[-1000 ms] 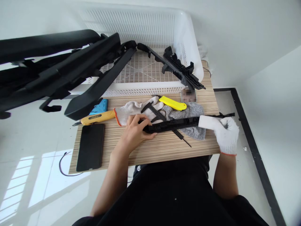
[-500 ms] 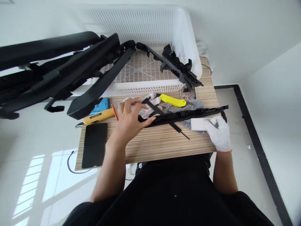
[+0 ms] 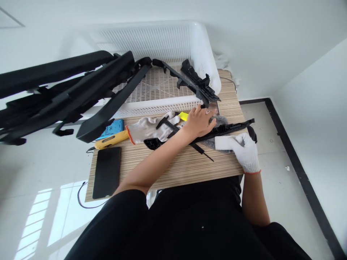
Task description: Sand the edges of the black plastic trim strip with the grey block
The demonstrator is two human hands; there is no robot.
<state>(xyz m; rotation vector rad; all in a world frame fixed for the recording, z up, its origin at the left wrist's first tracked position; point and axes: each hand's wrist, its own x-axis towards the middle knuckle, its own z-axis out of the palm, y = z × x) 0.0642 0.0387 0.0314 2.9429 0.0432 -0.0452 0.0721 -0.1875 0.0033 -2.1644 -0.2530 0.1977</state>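
Note:
My left hand (image 3: 200, 121), bare, reaches across the table over a grey cloth (image 3: 222, 119) and a yellow cutter knife (image 3: 183, 116), most of which it covers. Its fingers are stretched out and apart. Beneath that forearm lies a long black plastic trim piece (image 3: 230, 128), with its near end (image 3: 153, 143) showing on the other side. A black caliper (image 3: 169, 124) crosses under the same arm. My right hand (image 3: 247, 151) wears a white knit glove and pinches a white rectangular block (image 3: 224, 143) at the table's right, beside the trim piece.
Behind stands a white plastic basket (image 3: 207, 59) with black trim parts (image 3: 193, 81) in it. More long black parts (image 3: 89, 86) jut over the left side. A white glove (image 3: 142, 129), yellow corded tool (image 3: 112, 139), blue box (image 3: 115, 127) and black phone (image 3: 107, 172) lie on the table.
My left hand has left the near end of the trim piece and moved right and away, over the cutter knife. My right hand still holds the white block; the view has shifted slightly.

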